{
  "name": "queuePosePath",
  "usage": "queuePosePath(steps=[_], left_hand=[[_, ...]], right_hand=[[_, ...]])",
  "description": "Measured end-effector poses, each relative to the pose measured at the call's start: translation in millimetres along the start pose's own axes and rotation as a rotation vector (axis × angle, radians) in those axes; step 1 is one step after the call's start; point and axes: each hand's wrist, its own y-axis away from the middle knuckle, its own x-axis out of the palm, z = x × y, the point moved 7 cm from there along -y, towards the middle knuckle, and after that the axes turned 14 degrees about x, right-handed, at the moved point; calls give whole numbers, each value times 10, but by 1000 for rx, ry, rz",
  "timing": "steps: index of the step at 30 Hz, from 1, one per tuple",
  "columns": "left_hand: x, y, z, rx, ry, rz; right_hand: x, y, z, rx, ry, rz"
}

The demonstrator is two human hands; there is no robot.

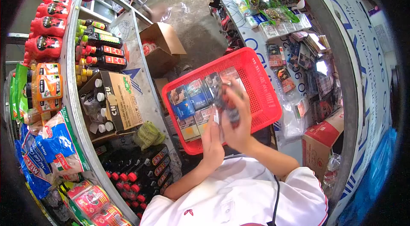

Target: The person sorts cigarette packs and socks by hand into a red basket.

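A red plastic basket (262, 98) sits in front of me, with cigarette packs (200, 99) laid in rows in its left and middle part. My right hand (240, 125) is over the basket, fingers curled round a dark cigarette pack (222, 98) smeared by motion. Close beside it, my left hand (212, 139) has its fingers pressed together against the near end of the held pack. Blue packs and pale packs lie just left of both hands. The basket's right side shows its bare perforated wall.
Left shelves hold red sauce bottles (45, 46), dark sauce bottles (106, 51) and a carton of white-capped bottles (124, 100). An open cardboard box (168, 42) stands beyond the basket. On the right counter lie green-edged packets (279, 14) and more packs; a red-and-brown carton (320, 140) is nearer.
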Motion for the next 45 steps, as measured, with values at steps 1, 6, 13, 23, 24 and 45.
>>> queuePosePath(steps=[1, 6, 13, 23, 24, 45], left_hand=[[-34, -31, 16, -9, -46, -1], [-219, 105, 328, -67, 266, -112], [-241, 135, 270, -74, -159, 47], [-288, 146, 128, 101, -54, -113], [-195, 150, 39, 203, -424, 47], [10, -24, -222, 100, -125, 177]], right_hand=[[34, 161, -17, -84, 91, 27], [141, 309, 197, -161, 128, 186], [219, -129, 274, -167, 91, 354], [137, 121, 260, -240, 24, 287], [121, -29, 219, -215, 30, 240], [-128, -379, -354, 461, -555, 319]])
